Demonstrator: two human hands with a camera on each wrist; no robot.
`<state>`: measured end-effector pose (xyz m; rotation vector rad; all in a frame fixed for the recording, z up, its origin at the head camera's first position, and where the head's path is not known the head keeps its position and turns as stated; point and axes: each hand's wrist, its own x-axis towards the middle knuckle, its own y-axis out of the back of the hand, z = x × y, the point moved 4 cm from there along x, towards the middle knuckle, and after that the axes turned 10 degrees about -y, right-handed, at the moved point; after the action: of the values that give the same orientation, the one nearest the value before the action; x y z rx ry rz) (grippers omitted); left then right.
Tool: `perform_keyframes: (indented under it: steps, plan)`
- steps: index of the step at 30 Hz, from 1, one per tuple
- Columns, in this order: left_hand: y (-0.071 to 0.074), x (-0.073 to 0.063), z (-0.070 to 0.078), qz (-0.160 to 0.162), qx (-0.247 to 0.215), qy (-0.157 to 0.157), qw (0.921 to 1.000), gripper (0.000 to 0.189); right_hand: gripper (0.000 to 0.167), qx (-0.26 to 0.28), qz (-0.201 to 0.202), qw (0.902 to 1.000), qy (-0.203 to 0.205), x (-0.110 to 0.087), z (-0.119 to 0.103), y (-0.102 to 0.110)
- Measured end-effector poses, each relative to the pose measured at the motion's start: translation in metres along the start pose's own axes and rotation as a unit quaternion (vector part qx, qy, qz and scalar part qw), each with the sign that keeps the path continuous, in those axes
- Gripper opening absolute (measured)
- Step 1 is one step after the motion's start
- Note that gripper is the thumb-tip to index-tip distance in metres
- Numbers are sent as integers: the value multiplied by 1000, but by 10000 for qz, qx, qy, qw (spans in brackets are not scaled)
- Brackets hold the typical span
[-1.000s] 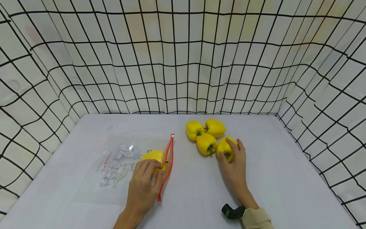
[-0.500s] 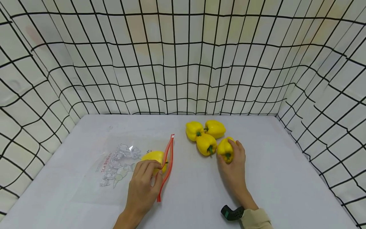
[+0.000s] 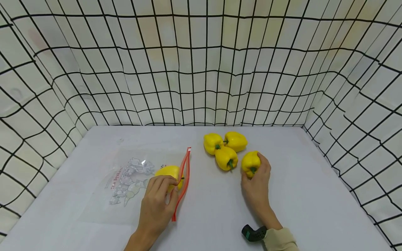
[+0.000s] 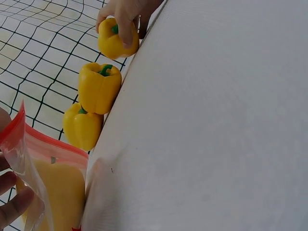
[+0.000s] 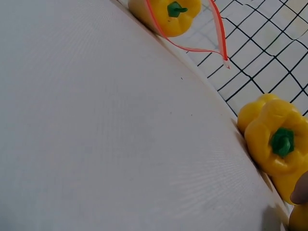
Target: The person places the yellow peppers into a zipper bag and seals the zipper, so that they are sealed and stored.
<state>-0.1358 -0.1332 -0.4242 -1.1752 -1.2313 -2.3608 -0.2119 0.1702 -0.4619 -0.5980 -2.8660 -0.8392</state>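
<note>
My left hand [image 3: 158, 200] pinches the red-edged mouth of a clear zip bag [image 3: 132, 181], which lies flat on the left with printed drawings on it. Inside the bag, near its mouth, is one yellow bell pepper [image 3: 168, 171]; the left hand partly covers it. The mouth stands parted around that pepper's stem end in the right wrist view. On the right, my right hand [image 3: 258, 184] grips another yellow bell pepper [image 3: 250, 163] between thumb and fingers, its green stem facing me. Whether this pepper touches the table cannot be told.
Three more yellow bell peppers sit grouped behind: a left one [image 3: 213, 143], a back one [image 3: 236, 141] and a front one [image 3: 226, 158]. A white table [image 3: 213, 209] lies under everything. Black netting [image 3: 201, 73] over white walls closes the back and sides.
My right hand has shifted its grip and drawn its pepper slightly right, opening a gap from the grouped peppers. The left hand and bag have stayed put.
</note>
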Motion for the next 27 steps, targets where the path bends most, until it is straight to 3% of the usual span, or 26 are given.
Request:
perform_keyframes:
  steps: [17,27]
  plan:
    - [-2,-1,-2,-92,-91,49,9999,15,83,217,-20,9979,-613,1,5,3]
    - [-2,0,-1,-47,-13,42,10000,18,85,564,42,9963,-654,1,5,4]
